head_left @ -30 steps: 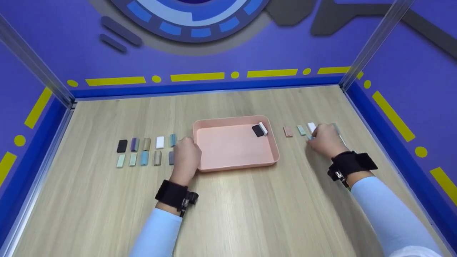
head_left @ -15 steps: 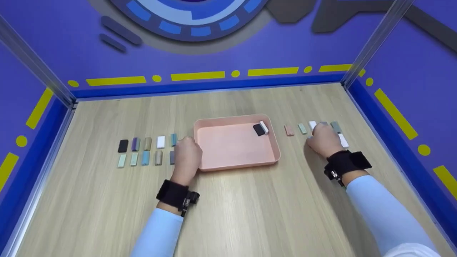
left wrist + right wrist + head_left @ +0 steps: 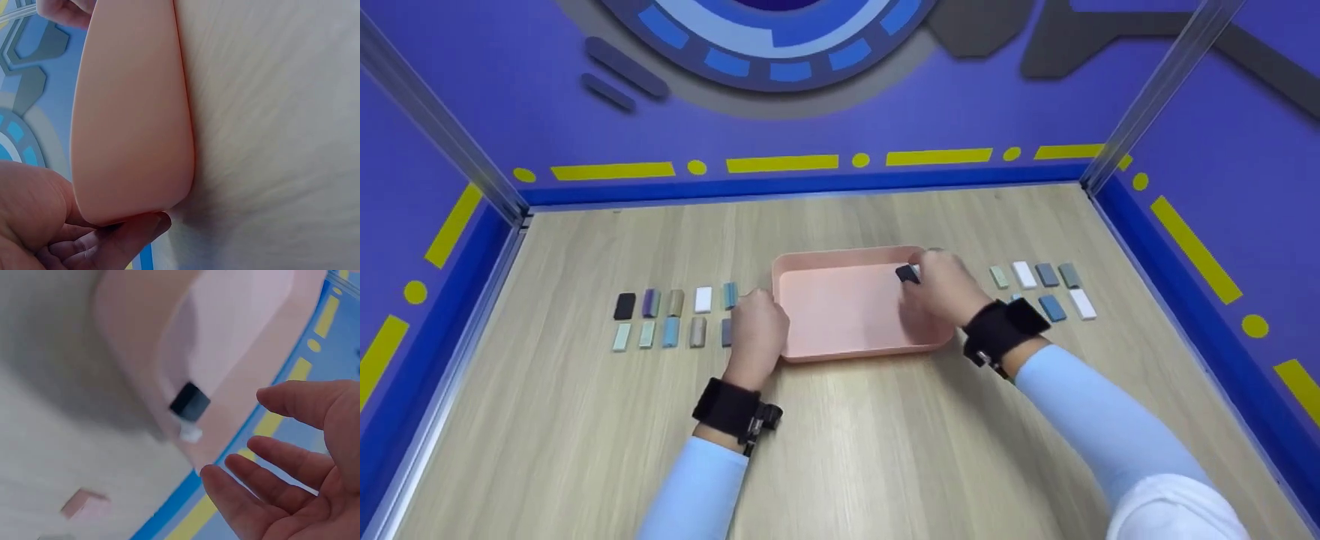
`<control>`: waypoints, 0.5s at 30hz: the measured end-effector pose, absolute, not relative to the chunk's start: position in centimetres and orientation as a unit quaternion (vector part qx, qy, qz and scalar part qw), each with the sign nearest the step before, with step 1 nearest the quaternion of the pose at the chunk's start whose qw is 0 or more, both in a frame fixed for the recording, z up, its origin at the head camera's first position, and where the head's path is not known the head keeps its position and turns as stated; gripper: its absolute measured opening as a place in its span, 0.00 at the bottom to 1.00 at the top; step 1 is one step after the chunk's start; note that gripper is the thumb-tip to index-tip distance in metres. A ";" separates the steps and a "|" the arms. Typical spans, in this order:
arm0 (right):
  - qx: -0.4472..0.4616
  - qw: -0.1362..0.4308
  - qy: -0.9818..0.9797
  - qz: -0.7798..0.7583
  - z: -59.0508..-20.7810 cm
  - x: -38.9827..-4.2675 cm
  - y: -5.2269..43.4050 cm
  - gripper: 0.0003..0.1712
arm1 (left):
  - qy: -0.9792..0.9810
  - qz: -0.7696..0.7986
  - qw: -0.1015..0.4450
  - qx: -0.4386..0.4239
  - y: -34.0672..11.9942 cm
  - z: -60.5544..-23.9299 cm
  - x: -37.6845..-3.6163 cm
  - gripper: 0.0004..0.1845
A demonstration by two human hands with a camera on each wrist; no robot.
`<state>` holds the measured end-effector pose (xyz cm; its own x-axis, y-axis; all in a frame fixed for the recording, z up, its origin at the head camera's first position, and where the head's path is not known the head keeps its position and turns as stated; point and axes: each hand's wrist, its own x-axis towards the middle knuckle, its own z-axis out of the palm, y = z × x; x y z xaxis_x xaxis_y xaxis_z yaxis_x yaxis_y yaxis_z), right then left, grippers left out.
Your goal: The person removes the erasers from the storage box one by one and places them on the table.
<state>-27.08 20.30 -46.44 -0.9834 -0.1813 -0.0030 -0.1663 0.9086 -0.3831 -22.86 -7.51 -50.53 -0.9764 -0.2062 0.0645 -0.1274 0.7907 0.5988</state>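
A shallow pink tray (image 3: 847, 355) lies on the wooden table. At its left end, my left hand (image 3: 760, 326) grips the wall; in the left wrist view, fingers (image 3: 121, 242) curl against the outside of that end. My right hand (image 3: 949, 285) is over the tray's right end. The right wrist view shows its thumb and fingers spread, with nothing between them. In the tray's far right corner lie a black block (image 3: 191, 402) and a white block (image 3: 191, 433), side by side. A pink block (image 3: 87, 504) lies on the table outside that end.
Left of the tray, two rows of small coloured blocks include a black one (image 3: 625, 306) and a light blue one (image 3: 670, 331). More blocks lie at right, among them a white one (image 3: 1082, 304) and a blue one (image 3: 1052, 308). Blue-purple walls (image 3: 780, 127) enclose the table.
My right hand has moved left from among the right-hand blocks to the tray's right end, uncovering several blocks there. My left hand stays at the tray's left end.
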 end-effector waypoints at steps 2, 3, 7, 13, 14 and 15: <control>-0.089 0.026 0.980 -0.179 -47.0 -27.5 19.6 0.10 | -0.944 -0.313 0.060 0.091 -7.4 -50.7 -22.8 0.13; -0.085 0.033 0.981 -0.173 -47.2 -27.7 19.3 0.09 | -0.944 -0.313 0.057 0.091 -7.4 -50.8 -22.7 0.13; -0.082 0.044 0.984 -0.152 -47.8 -28.4 18.6 0.07 | -0.946 -0.305 0.064 0.085 -7.3 -51.0 -22.7 0.13; -0.091 0.031 0.991 -0.096 -47.9 -29.1 18.0 0.12 | -0.950 -0.290 0.084 0.075 -7.5 -50.7 -22.8 0.14; -0.092 0.026 0.992 -0.087 -47.9 -29.3 18.0 0.12 | -0.951 -0.287 0.086 0.076 -7.5 -50.7 -22.8 0.14; -0.094 0.022 0.992 -0.081 -48.0 -29.4 17.9 0.13 | -0.952 -0.284 0.086 0.076 -7.6 -50.7 -22.8 0.14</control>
<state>-29.36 17.87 -47.98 -0.9815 -0.1895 -0.0292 -0.1822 0.9694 -0.1645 -22.84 -7.61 -50.67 -0.9735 -0.1940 0.1208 -0.0959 0.8268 0.5543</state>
